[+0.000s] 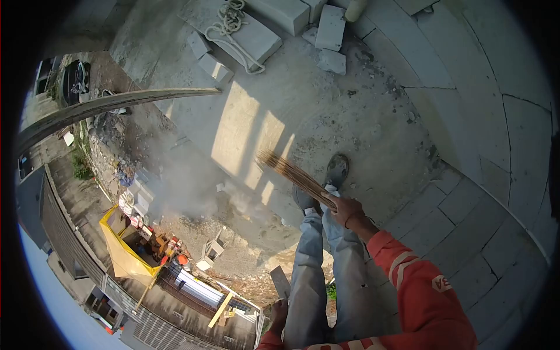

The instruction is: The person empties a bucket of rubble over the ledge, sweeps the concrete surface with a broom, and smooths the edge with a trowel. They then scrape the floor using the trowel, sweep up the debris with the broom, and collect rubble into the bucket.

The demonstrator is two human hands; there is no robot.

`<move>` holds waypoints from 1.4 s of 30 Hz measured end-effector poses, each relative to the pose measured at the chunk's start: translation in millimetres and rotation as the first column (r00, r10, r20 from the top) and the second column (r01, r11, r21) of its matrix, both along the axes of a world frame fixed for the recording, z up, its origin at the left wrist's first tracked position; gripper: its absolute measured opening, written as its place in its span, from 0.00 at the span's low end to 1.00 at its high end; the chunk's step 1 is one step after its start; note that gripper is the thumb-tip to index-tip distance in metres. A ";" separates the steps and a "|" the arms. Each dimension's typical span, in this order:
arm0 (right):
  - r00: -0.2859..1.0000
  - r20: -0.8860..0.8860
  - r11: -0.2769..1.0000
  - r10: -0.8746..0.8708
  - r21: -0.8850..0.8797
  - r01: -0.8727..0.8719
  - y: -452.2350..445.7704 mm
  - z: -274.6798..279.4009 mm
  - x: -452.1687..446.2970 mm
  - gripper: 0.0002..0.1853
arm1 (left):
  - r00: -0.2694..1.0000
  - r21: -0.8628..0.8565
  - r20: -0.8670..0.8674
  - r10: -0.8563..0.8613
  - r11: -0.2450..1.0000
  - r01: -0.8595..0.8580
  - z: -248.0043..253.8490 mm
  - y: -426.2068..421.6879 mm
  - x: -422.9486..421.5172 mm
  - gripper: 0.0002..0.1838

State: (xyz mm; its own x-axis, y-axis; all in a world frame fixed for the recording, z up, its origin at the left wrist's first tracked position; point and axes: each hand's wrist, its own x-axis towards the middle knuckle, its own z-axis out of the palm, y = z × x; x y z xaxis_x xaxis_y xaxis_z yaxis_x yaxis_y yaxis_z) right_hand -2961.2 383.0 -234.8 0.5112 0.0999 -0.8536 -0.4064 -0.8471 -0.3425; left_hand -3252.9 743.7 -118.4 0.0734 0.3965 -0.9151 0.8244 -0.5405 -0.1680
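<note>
My right hand (345, 211) is closed around the bound end of a stick broom (297, 178). The broom's frayed bristles point up and left, above the concrete floor (373, 140) and past my shoes. My left hand (279, 310) is low in the view beside my leg, partly cut off by the sleeve. Its fingers appear closed around the near end of a flat grey blade (280, 283), which looks like a trowel; its handle is hidden. A cloud of dust (186, 181) hangs beyond the floor's edge, left of the broom.
Grey block walls (455, 227) rise at the right. A pale rope (230, 26) lies on a large block (256, 41) at the top, near several loose blocks (331, 29). A wooden pole (116, 102) crosses the left. Ground far below holds rubble and a yellow tarp (131, 256).
</note>
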 end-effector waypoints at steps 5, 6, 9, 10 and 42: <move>0.682 0.470 0.767 -0.561 -0.016 0.642 -135.8 0.4 40.8 0.37 | 0.997 -0.004 0.004 -0.081 0.997 0.081 12.9 -18.7 60.7 0.22; 0.630 0.532 0.730 -0.566 -0.032 0.682 -159.4 -15.1 58.2 0.38 | 0.996 0.000 0.010 -0.092 0.996 0.092 9.2 -19.1 65.3 0.22; 0.639 0.346 0.658 -0.687 -0.076 0.749 -188.9 -36.7 116.0 0.38 | 0.985 -0.008 -0.002 -0.173 0.985 0.173 -0.2 -13.7 75.3 0.22; 0.811 0.198 0.811 -0.550 -0.105 0.576 -183.3 -29.3 129.1 0.38 | 0.985 -0.010 -0.019 -0.172 0.985 0.172 6.5 -21.8 92.5 0.23; 0.771 0.060 0.773 -0.634 0.063 0.631 -157.4 -5.7 -14.1 0.36 | 0.904 0.066 0.157 -0.397 0.918 0.392 -7.2 -55.0 211.6 0.19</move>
